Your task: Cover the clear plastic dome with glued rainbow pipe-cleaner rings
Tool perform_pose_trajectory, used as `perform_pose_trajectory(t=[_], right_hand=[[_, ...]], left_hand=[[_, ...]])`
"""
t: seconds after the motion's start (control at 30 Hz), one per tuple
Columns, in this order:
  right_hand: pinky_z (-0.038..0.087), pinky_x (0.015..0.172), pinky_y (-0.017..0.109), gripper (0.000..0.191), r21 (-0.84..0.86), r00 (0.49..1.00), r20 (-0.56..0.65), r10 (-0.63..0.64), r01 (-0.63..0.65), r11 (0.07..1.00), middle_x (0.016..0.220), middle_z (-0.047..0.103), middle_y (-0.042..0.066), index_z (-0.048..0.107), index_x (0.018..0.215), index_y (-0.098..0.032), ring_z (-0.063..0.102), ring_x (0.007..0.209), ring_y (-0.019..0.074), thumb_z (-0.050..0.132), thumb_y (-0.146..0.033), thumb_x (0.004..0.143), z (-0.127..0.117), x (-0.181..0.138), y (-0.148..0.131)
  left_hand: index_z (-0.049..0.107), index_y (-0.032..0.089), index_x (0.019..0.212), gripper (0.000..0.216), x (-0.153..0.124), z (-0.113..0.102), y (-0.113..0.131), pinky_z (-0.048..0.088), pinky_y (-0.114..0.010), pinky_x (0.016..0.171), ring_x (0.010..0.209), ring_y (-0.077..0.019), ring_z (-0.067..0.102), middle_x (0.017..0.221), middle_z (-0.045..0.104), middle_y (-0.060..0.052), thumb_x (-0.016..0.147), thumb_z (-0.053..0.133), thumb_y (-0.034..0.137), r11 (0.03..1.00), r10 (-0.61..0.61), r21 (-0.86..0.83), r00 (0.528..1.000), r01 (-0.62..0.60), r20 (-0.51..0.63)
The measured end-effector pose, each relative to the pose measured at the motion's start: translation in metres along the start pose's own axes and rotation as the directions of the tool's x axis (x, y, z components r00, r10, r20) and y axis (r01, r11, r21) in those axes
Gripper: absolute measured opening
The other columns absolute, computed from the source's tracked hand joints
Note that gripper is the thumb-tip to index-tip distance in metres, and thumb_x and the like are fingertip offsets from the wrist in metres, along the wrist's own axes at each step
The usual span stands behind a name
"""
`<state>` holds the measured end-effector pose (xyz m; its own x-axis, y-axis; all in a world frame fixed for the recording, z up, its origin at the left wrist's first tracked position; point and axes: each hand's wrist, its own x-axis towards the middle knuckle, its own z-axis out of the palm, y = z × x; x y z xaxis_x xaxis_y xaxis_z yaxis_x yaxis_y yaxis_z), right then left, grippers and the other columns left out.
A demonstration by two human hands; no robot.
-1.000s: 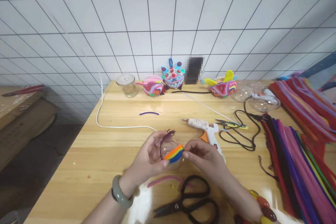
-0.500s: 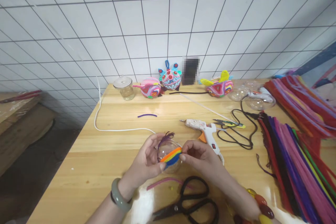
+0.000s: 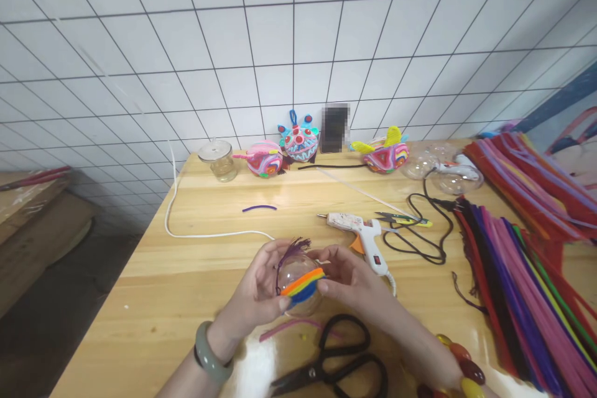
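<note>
A clear plastic ball (image 3: 293,268) sits between my hands above the table. Across its near side runs a patch of orange, yellow and blue pipe cleaners (image 3: 304,286). My left hand (image 3: 263,286) grips the ball from the left, thumb at the patch's lower end. On the other side, my right hand (image 3: 347,277) has its thumb at the patch's right end and its fingers curled behind the ball. A dark purple tassel (image 3: 298,247) hangs over the ball's top left. Below lie a pink pipe cleaner (image 3: 284,326) and black-handled scissors (image 3: 321,367).
A white glue gun (image 3: 359,227) lies to the right, near a utility knife (image 3: 405,219) and black cord. Pipe cleaner bundles (image 3: 517,286) fill the right side. Along the wall stand a lidded glass cup (image 3: 219,161), decorated balls (image 3: 301,140) and clear balls (image 3: 457,179).
My right fingers have opened out and reached farther around the ball, with the thumb against the coloured patch. The ball has tilted slightly, showing more of its top. The camera view has shifted a little.
</note>
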<state>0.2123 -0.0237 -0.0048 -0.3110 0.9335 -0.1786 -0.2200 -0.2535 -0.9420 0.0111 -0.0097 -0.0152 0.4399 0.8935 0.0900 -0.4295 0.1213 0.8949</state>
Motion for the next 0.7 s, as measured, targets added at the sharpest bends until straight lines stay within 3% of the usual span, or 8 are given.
perform_pose_trajectory(t=[0.27, 0.7], right_hand=[[0.051, 0.088, 0.037, 0.042, -0.053, 1.000, -0.006, -0.025, 0.025, 0.998, 0.104, 0.068, 0.005, 0.060, 0.100, -0.026, 0.066, 0.098, 0.0218, 0.078, -0.052, 0.072, 0.0014, -0.0009, 0.0019], [0.053, 0.086, 0.035, 0.042, -0.060, 0.999, -0.027, -0.025, 0.024, 0.998, 0.099, 0.068, 0.004, 0.062, 0.097, -0.023, 0.068, 0.095, 0.0207, 0.080, -0.051, 0.071, 0.0016, -0.0002, 0.0027]], left_hand=[[0.059, 0.030, 0.125, 0.062, 0.0005, 0.0024, 0.0016, 0.042, -0.040, 0.106, 0.128, -0.0298, 0.052, 0.135, 0.058, -0.010, 0.068, 0.084, 0.030, 0.999, -0.009, -0.037, 1.000, 0.009, -0.003], [0.053, 0.032, 0.134, 0.069, -0.0009, -0.0008, -0.0015, 0.036, -0.047, 0.111, 0.133, -0.0340, 0.046, 0.145, 0.051, -0.011, 0.071, 0.081, 0.034, 0.993, -0.076, -0.089, 0.997, 0.077, 0.008]])
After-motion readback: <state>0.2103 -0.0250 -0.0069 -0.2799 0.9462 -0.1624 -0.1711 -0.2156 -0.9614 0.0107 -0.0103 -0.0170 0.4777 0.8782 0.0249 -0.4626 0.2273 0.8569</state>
